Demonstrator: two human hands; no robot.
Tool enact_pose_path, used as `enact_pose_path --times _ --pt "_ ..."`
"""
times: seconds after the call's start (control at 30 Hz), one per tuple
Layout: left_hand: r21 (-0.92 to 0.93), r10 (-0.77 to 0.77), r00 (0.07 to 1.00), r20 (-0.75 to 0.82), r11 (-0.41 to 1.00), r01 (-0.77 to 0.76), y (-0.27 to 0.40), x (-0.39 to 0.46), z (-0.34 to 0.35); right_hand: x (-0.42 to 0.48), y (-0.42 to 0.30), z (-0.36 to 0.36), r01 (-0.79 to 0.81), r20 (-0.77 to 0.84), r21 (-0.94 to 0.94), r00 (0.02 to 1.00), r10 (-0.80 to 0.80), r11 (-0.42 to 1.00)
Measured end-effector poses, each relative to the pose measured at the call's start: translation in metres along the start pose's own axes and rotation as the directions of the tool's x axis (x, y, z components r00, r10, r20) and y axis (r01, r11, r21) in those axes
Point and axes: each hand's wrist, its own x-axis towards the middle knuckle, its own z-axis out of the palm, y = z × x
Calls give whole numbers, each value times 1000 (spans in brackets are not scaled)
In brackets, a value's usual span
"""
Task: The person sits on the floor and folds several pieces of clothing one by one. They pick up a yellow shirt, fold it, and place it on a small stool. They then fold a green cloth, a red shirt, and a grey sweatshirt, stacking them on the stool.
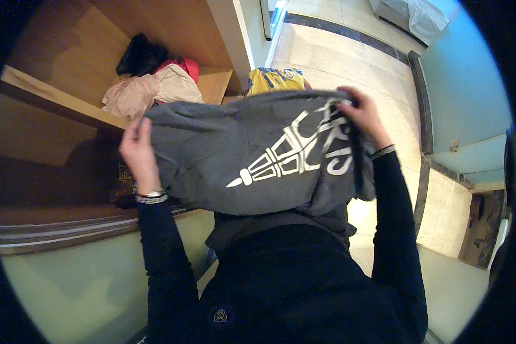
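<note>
A dark grey garment point(206, 155) with a white printed tower and white lettering is stretched sideways in front of my body. My left hand point(139, 150) pinches its left edge between thumb and fingers. At the upper right, my right hand point(361, 112) grips the cloth near the lettering. The garment's lower part hangs in folds against my dark top, and its underside is hidden.
Beyond the garment, beige cloth point(133, 94), red cloth point(190, 69) and black cloth point(142, 55) lie in a wooden cabinet point(64, 101). A yellow and blue patterned item point(275, 79) is partly hidden behind the garment. Frosted panels point(464, 90) stand at the right.
</note>
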Motion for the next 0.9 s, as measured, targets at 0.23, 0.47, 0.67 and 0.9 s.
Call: enact_pose_path --times 0.23,0.47,0.67,0.9 --pt "315 -6 889 459 936 -156 -66 -113 14 -92 30 115 165 83 -141 985 -154 976" --pt "95 146 554 820 919 -382 -5 -193 46 -167 -39 89 436 381 -98 847 -371 895" --pt "-125 195 293 936 963 -241 16 -217 95 -191 -20 76 431 392 -237 863 -320 871" --pt "-193 375 358 855 871 -452 42 -230 137 -183 -45 78 548 27 -274 826 -563 790"
